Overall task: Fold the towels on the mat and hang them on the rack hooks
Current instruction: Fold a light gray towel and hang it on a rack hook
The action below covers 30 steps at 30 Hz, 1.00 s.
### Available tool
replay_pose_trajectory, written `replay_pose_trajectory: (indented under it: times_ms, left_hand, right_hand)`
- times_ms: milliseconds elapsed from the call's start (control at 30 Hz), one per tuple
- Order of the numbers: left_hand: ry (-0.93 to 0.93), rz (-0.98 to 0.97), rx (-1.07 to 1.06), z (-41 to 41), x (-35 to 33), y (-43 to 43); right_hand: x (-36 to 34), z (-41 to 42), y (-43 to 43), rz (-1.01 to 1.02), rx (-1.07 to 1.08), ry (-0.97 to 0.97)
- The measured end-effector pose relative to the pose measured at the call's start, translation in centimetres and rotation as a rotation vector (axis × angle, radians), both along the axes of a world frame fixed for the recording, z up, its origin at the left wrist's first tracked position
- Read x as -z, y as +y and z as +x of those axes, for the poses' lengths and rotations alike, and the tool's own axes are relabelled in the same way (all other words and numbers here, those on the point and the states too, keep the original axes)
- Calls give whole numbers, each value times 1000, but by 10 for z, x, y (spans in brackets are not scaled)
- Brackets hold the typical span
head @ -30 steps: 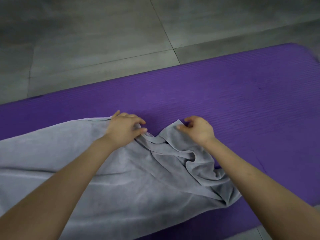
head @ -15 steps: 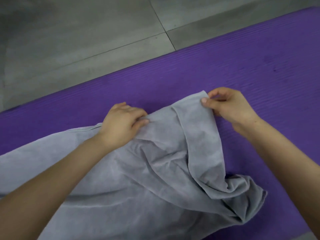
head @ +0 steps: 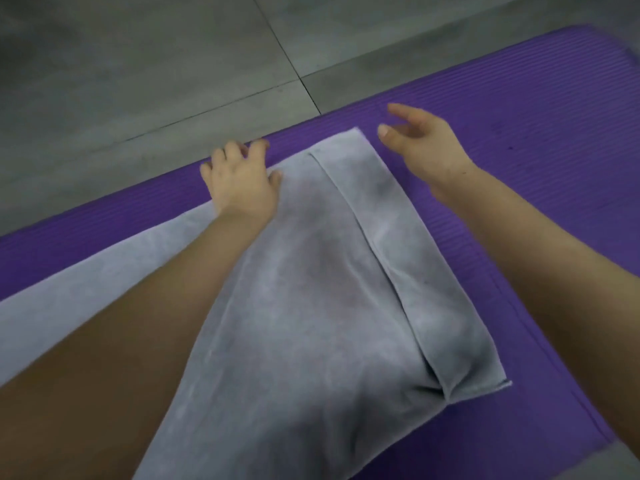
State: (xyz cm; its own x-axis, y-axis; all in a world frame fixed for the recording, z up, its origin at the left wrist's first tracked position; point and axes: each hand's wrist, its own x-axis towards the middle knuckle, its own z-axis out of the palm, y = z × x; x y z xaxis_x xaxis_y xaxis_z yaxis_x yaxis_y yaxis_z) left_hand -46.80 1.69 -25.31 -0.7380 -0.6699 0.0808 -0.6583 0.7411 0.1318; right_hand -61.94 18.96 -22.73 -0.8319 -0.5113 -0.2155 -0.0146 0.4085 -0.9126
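Towel, left part: the grey towel (head: 329,271) runs out to the left of the left hand (head: 242,181) and is cut off by the picture's edge. It lies flat on the purple mat (head: 519,168).
Left forearm: the left forearm (head: 138,323) lies across the towel, from the near left corner of the view up to the hand.
Left hand: palm down at the towel's far edge, fingers spread and only slightly bent, gripping nothing. The thumb lies on the cloth and the fingertips reach past the edge onto the mat.
Towel between the hands: 1 broad, smooth panel, with faint creases nearer the person than both hands.
Fold: the towel's right side is turned over onto that panel as a narrow band. Its hem starts between the 2 hands and runs back toward the person, ending in a small pucker at the near right corner.
Right hand: the right hand (head: 426,147) is relaxed with fingers loosely spread, holding nothing. It is just right of the towel's far corner and apart from it. Its fingers are blurred, so contact with the mat cannot be told.
Mat, right part: ribbed, reaching to a rounded corner right of the right hand.
Floor: the grey tiled floor (head: 138,64) lies beyond both hands.
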Motion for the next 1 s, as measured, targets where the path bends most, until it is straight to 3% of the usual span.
replay_pose_trajectory:
  times_ms: [133, 300, 433, 533, 667, 867, 1000]
  left_hand:
    - [124, -43, 300, 53, 24, 50]
    - [264, 205, 425, 135, 42, 131]
    - [272, 390, 453, 175, 35, 174]
    - [196, 499, 497, 195, 29, 204]
    - [-49, 427, 552, 208, 32, 232]
    - [-109, 310, 532, 205, 29, 236]
    - [-103, 406, 530, 203, 29, 229]
  right_hand:
    - [18, 34, 85, 284, 23, 132]
    - [25, 110, 176, 558, -2, 45]
    - [31, 150, 213, 869, -16, 205]
    - [37, 164, 225, 837, 17, 143]
    - [38, 175, 228, 710, 75, 80]
    - [34, 179, 232, 707, 53, 107]
    - [34, 177, 230, 669, 95, 33]
